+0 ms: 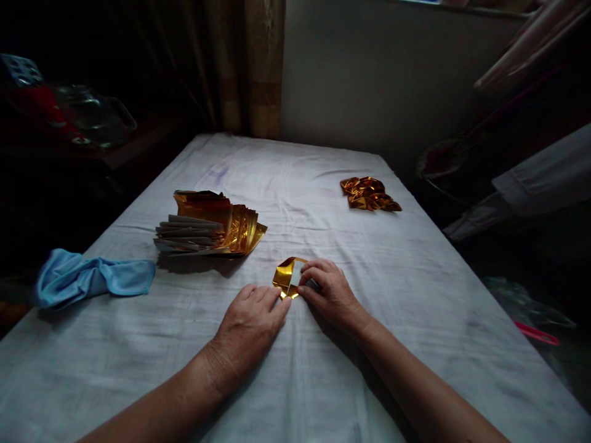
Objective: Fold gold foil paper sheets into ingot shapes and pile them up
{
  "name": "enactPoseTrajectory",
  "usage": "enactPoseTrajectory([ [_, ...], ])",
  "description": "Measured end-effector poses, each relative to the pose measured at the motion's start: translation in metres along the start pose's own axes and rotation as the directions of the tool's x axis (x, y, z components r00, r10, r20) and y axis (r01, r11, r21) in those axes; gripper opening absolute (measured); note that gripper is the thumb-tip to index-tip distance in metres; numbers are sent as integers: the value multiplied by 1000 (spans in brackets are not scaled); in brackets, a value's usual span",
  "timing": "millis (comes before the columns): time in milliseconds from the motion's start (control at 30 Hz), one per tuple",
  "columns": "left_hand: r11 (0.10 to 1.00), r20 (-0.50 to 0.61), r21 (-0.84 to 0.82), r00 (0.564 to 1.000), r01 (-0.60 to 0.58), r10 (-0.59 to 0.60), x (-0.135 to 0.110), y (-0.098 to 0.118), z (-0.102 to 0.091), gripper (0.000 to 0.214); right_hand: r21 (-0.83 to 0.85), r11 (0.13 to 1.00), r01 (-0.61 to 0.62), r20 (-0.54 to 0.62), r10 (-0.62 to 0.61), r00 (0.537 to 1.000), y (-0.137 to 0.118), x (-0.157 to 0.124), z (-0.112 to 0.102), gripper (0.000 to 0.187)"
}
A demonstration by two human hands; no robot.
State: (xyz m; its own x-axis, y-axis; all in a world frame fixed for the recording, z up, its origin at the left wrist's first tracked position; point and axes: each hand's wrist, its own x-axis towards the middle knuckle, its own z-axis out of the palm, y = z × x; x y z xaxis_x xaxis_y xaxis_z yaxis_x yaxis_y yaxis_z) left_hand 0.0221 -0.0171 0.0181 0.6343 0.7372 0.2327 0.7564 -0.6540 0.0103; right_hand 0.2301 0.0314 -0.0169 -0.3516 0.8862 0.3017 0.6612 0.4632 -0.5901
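Note:
A partly folded piece of gold foil paper (284, 275) lies in front of me on the white cloth, with a pale patch showing at its middle. The fingers of my left hand (253, 323) are pressed together on its near left edge. My right hand (331, 290) has its thumb and fingers closed on the right side of the same paper, and the fingertips hide part of it. Beyond my left hand sits a fanned stack of gold foil paper (231, 224) with grey backs. Several folded gold foil pieces (369, 194) lie in a heap at the far right.
A blue cloth (96, 278) lies crumpled near the table's left edge. The white tablecloth (406, 295) has wrinkles. A glass jar (92, 117) stands on a dark surface at left. Off the right edge are a pink handle (536, 333) and hanging pale fabric (545, 166).

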Motion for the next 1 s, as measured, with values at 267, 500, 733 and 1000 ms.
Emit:
enactPoseTrajectory([
  [267,1000,2,-10,1000,0,0,-1,-1,-1,13,118,988,103,-10,-102,995,14,0,-6,12],
  [500,995,7,-22,996,-92,93,1,-20,-7,7,-54,999,0,-152,-8,988,27,-14,-13,43],
  [733,996,54,-31,995,-82,84,9,-22,-12,3,-77,995,66,-54,-70,996,18,-16,-11,33],
  [1000,996,-14,-44,997,74,-75,7,-4,7,7,67,989,131,-56,-127,990,20,-32,-18,42],
])
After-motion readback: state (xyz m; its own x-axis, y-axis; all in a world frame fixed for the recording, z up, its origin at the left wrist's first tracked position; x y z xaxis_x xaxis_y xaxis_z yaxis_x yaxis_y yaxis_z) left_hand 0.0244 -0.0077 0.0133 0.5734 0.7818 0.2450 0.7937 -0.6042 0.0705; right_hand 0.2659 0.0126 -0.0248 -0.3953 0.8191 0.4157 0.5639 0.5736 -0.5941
